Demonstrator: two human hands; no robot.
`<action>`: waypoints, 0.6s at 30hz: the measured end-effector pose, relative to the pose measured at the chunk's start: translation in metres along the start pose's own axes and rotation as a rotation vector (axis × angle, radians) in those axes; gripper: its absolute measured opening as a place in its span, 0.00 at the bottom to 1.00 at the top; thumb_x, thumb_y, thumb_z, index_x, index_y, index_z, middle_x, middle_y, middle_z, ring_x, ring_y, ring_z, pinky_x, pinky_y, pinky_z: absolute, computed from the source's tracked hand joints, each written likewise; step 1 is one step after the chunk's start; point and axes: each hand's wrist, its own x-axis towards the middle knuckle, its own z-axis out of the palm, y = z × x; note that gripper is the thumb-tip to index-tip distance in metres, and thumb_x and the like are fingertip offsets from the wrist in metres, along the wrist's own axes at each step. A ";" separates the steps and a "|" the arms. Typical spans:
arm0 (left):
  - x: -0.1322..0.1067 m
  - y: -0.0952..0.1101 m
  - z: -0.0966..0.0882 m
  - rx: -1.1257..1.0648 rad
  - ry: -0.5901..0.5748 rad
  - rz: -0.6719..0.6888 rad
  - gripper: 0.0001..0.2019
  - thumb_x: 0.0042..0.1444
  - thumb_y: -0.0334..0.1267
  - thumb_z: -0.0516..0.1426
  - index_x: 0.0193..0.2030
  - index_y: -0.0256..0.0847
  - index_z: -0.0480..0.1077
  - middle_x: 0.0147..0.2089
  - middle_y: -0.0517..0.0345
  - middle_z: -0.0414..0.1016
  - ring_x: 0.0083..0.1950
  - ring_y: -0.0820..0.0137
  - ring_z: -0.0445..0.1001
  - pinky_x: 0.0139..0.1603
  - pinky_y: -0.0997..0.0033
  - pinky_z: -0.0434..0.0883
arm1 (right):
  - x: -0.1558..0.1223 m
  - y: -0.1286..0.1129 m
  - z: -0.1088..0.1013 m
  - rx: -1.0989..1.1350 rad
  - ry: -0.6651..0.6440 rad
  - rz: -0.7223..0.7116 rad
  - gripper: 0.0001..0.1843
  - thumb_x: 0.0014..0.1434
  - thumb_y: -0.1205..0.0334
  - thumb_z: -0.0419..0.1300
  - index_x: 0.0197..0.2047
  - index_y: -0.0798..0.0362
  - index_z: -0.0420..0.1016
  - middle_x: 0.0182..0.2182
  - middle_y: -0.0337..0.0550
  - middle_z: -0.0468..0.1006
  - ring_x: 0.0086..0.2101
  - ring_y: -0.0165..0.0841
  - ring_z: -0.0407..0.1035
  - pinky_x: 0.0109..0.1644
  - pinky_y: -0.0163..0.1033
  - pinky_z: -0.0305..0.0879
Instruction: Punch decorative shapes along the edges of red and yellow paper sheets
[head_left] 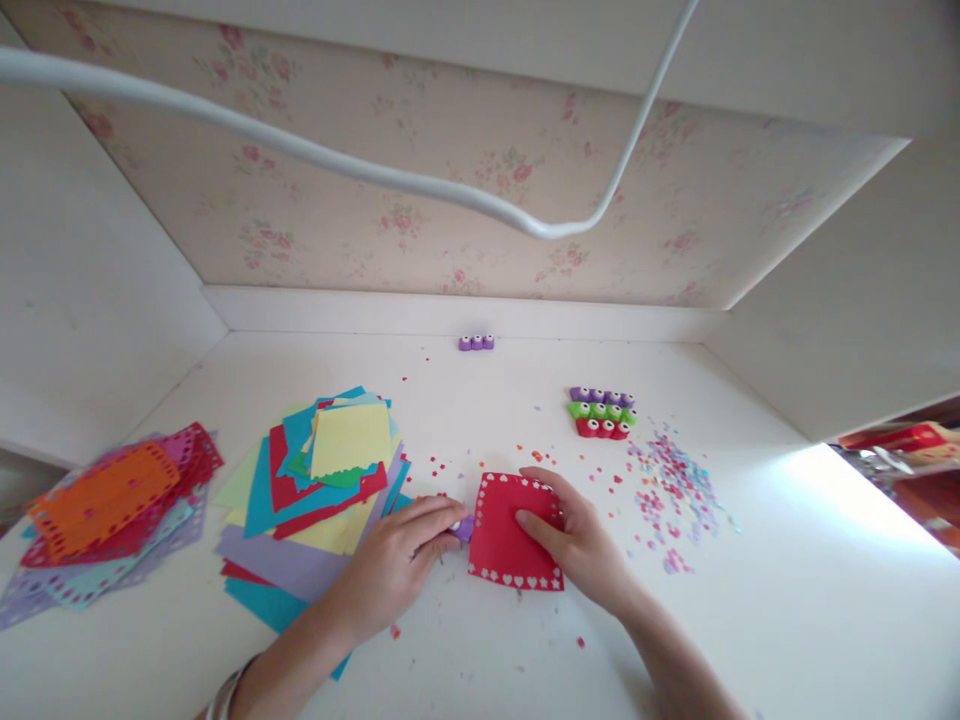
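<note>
Between my hands is a red sheet of paper (504, 530) with heart and star shapes punched along its edges. My right hand (574, 535) grips it by the right side, thumb on top and fingers behind. A small purple craft punch (464, 529) sits at the sheet's left edge, pinched in my left hand (409, 550). Fingers cover most of the punch, so whether the paper is inside its slot cannot be made out.
Left of my hands lies a pile of coloured paper (351, 440); farther left, punched sheets (105, 500). Rows of small punches (602, 412) stand at right beside scattered confetti (675, 490). Three purple punches (477, 343) are near the back wall. A white cable (337, 165) crosses above.
</note>
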 end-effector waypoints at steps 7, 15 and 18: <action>-0.003 0.000 0.002 0.044 -0.033 0.037 0.18 0.64 0.31 0.55 0.59 0.49 0.70 0.56 0.56 0.77 0.55 0.67 0.76 0.57 0.65 0.75 | 0.000 -0.001 -0.001 0.005 0.003 -0.006 0.25 0.59 0.49 0.63 0.57 0.47 0.68 0.37 0.42 0.80 0.32 0.39 0.76 0.34 0.45 0.77; -0.002 0.004 0.002 0.075 -0.082 0.076 0.18 0.65 0.31 0.54 0.60 0.48 0.70 0.55 0.55 0.76 0.54 0.68 0.76 0.55 0.67 0.75 | -0.001 -0.008 0.001 0.041 0.129 -0.011 0.25 0.55 0.49 0.66 0.55 0.46 0.72 0.37 0.44 0.80 0.32 0.40 0.75 0.32 0.44 0.76; -0.002 0.005 0.002 0.083 -0.074 0.063 0.18 0.65 0.31 0.54 0.59 0.48 0.70 0.56 0.55 0.76 0.54 0.67 0.76 0.56 0.66 0.75 | -0.003 -0.012 0.001 0.013 0.104 -0.010 0.26 0.56 0.49 0.65 0.57 0.46 0.71 0.34 0.43 0.81 0.30 0.40 0.75 0.31 0.44 0.76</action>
